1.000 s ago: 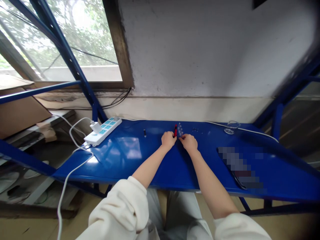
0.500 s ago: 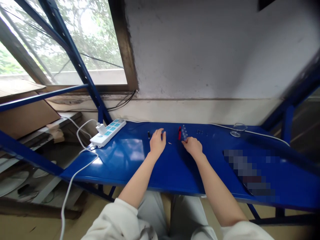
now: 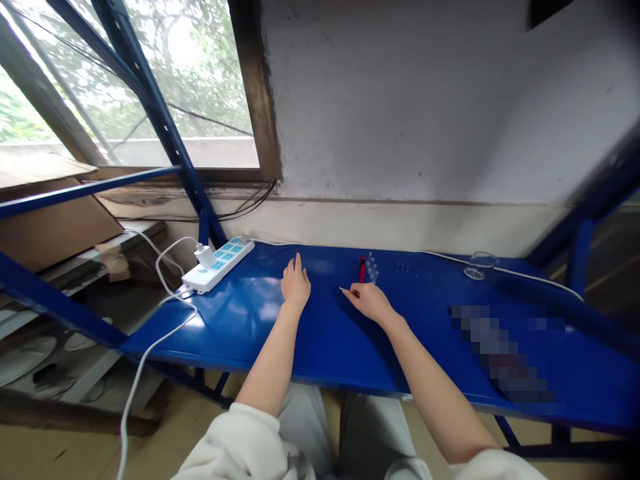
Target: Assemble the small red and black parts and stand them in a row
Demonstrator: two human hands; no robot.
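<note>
Fingers of the left hand [image 3: 296,288] point forward, the index finger extended and the others partly bent; whether they hold anything underneath cannot be told. Fingers of the right hand [image 3: 371,302] are gathered close together, their tips directed leftward.

Both hands lie over a glossy blue tabletop [image 3: 325,347], which extends along a wall [image 3: 425,107] beside a window [image 3: 200,80]. A dark, pixelated item [image 3: 503,353] occupies the right part of this surface. At the left rests a white power strip [image 3: 213,272] with blue socket faces, bearing a white plug [image 3: 205,257]. Near the back right stands a clear round container [image 3: 474,273]. Just beyond the right hand lies a slim red tool [image 3: 362,268], with a clear lobed strip [image 3: 371,269] just beside its right side. Farther right are small dark pieces [image 3: 403,268]. Smallest, a pale sliver [image 3: 342,289] shows at the right fingertips; whether pinched or merely touched is unclear.
</note>
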